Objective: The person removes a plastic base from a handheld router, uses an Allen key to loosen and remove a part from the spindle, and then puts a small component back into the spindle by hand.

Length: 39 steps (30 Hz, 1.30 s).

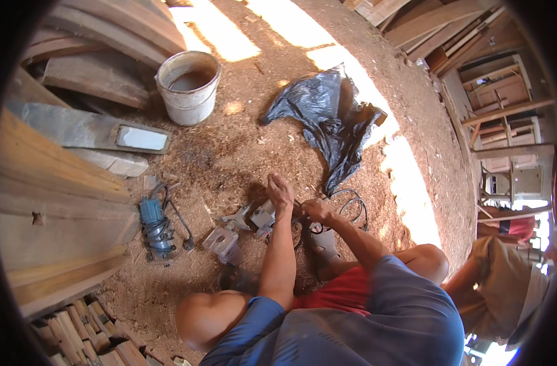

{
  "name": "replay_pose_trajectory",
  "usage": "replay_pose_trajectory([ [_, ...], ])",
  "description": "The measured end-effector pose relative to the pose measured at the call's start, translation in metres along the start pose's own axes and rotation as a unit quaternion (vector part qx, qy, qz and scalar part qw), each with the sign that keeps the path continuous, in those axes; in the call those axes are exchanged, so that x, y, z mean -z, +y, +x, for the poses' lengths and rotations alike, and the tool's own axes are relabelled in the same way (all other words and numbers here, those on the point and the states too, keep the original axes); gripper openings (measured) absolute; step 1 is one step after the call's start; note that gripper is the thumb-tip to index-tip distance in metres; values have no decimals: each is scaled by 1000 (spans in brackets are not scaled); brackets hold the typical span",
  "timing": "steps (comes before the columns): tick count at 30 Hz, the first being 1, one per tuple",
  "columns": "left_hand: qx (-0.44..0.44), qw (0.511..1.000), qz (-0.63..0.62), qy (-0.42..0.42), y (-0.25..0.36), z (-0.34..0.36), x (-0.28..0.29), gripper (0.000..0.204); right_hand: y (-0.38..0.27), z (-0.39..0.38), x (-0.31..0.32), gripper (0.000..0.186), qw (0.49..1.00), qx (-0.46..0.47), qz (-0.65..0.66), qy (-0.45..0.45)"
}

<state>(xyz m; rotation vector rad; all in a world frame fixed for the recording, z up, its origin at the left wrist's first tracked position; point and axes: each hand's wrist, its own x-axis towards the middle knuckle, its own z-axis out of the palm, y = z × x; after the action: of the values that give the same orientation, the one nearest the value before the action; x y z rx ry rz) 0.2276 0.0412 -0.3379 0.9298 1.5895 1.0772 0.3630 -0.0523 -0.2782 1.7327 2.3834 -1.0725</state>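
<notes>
My left hand [280, 190] is over the sawdust floor, fingers stretched and close together, with nothing visible in it. Close by on the right, my right hand [319, 211] is closed around a black cord [359, 206], which loops on the ground beyond it. Below my left hand lies a grey metal power-tool part [263, 215], partly hidden by my forearm. Beside it sits a boxy, clear plastic-like piece [222, 244]. A blue and silver corded power tool [153, 222] rests further left, its cord wrapped about it.
A crumpled black plastic bag [327, 110] lies ahead. A whitish bucket [190, 91] stands at the far left beside thick timbers [95, 79]. Wood offcuts [83, 326] are stacked at the lower left. Another person [498, 287] is at the right.
</notes>
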Motion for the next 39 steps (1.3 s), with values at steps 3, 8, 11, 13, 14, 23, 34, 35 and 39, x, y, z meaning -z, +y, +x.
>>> replay_pose_trajectory([
  [3,-44,994,94,24,12,-12,-3,56,-32,-7,-11,32,936,-297,182,47],
  [8,-7,988,136,-78,28,-29,4,55,-31,-24,-46,36,966,-254,48,28],
  [11,-14,983,140,-121,30,-41,-2,52,-29,-47,-81,33,903,-379,169,117],
  [13,0,980,148,-135,34,-42,-1,52,-21,-48,-91,31,924,-317,181,112],
  [14,5,978,159,-132,35,-35,6,53,-32,-36,-84,33,910,-323,233,115],
  [23,-75,979,162,-102,19,-33,10,52,-96,-16,-46,44,769,-453,416,175],
  [34,-32,982,78,-169,-16,8,7,42,-106,-8,-39,48,748,-448,462,162],
  [35,-1,978,30,-205,-19,8,11,42,-108,-9,-35,47,727,-459,485,159],
  [39,123,931,-209,-274,8,-19,18,39,-96,-36,-62,40,627,-432,609,221],
])
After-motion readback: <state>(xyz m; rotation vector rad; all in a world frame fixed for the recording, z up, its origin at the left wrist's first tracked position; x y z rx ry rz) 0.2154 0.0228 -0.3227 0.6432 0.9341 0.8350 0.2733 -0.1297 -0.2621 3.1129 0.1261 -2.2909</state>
